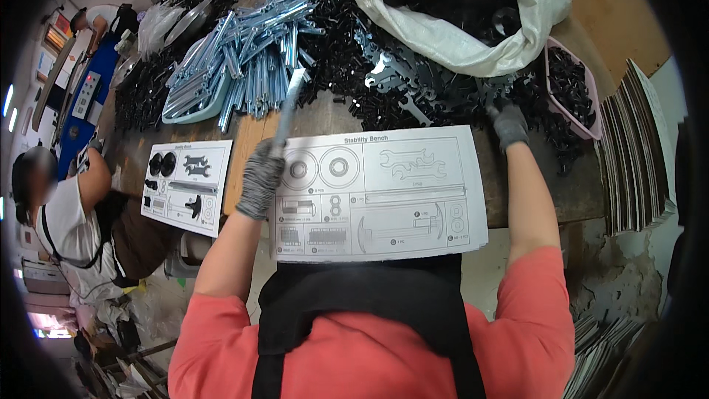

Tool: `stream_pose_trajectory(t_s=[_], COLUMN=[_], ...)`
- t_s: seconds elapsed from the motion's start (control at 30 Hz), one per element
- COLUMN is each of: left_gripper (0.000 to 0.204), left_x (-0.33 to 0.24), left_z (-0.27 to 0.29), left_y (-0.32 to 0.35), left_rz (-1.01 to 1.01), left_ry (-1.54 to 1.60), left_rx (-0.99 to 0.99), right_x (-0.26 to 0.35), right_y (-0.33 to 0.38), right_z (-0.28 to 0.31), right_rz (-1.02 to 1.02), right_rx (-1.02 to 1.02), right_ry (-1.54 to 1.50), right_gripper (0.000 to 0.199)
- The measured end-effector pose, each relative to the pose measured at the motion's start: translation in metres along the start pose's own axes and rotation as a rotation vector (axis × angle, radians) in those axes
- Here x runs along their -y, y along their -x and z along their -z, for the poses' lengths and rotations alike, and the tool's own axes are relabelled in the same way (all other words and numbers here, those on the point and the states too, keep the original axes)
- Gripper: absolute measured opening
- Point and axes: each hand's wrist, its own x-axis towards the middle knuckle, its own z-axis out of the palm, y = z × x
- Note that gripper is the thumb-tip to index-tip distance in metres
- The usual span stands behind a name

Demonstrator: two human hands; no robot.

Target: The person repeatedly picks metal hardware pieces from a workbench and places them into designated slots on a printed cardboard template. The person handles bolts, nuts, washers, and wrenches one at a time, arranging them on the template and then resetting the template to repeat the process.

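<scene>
My left hand (261, 179), in a grey striped glove, is closed around a silvery metal tube (290, 109) that points up and away. It is beside the left edge of a white printed sheet (380, 192) with line drawings of parts. My right hand (508, 124), also gloved, reaches to the right end of a heap of open-ended wrenches (413, 77), among small black parts. Its fingertips blend into the dark heap, so what they touch is unclear. Past the left hand, many shiny tubes (258, 52) lie piled over a pale green tray (177, 111).
A white woven sack (443, 44) of black parts stands at the far side. To the right are a pink tray (592, 122) of black pieces and stacked flat sheets (639, 155). Another printed sheet (188, 188) lies left, near a seated co-worker (70, 222). Another person works farther back.
</scene>
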Motion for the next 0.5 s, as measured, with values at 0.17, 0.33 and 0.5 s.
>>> stream_pose_trajectory(t_s=[0.17,0.33,0.5], left_gripper=[0.033,0.031,0.036], left_x=[-0.056,-0.043,-0.049], left_z=[-0.077,-0.128,-0.130], left_y=[0.031,0.042,0.044], left_rz=[-0.345,-0.703,-0.587], left_ry=[-0.802,-1.096,-1.074], left_rx=[0.459,0.705,0.614], right_x=[0.026,0.034,0.025], right_y=[-0.032,-0.040,-0.056], right_z=[-0.004,-0.005,-0.022], right_rz=[0.143,0.014,0.008], right_rx=[0.010,0.107,0.138], right_ry=[0.030,0.042,0.196], right_gripper=[0.062,0.064,0.046])
